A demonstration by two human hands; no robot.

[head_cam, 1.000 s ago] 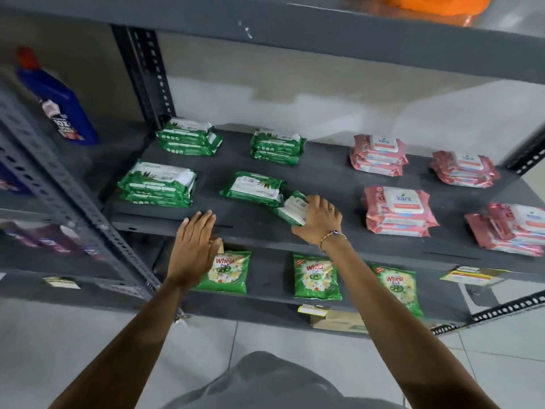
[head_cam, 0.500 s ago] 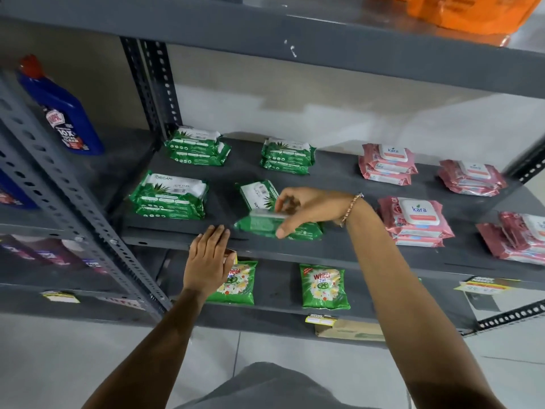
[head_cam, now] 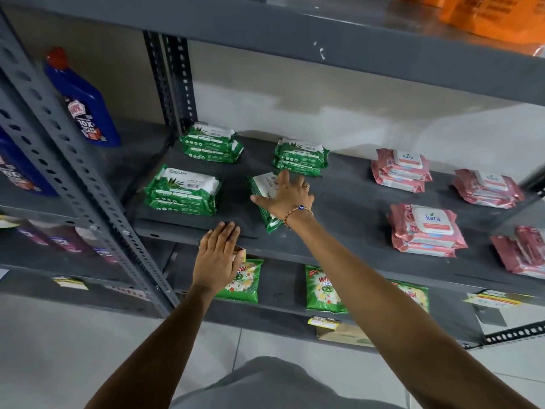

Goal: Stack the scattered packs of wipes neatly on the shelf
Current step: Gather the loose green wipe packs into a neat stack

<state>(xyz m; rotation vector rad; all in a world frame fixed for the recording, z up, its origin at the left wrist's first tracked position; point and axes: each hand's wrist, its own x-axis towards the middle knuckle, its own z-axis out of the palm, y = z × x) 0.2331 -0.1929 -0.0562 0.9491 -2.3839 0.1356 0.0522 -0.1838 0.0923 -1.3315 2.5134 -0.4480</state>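
Observation:
On the grey shelf (head_cam: 349, 209), green wipe packs sit in stacks at the front left (head_cam: 182, 191), back left (head_cam: 211, 142) and back middle (head_cam: 300, 154). My right hand (head_cam: 285, 196) lies flat, fingers spread, on a green pack (head_cam: 263, 184) that sits askew on another pack in the front middle. My left hand (head_cam: 218, 255) rests open against the shelf's front edge, holding nothing. Pink wipe packs are stacked at the right: back (head_cam: 401, 169), far back right (head_cam: 486, 187), front (head_cam: 427, 228) and front right edge (head_cam: 522, 252).
A blue cleaner bottle (head_cam: 85, 104) stands on the neighbouring shelf to the left, behind a perforated grey upright (head_cam: 88, 187). Green detergent pouches (head_cam: 323, 290) lie on the shelf below. An upper shelf (head_cam: 295, 39) with an orange bag (head_cam: 486, 16) overhangs.
My right hand carried a green pack from the shelf's front edge onto the middle pack, let go and now lies flat on it. The left hand stayed at the edge.

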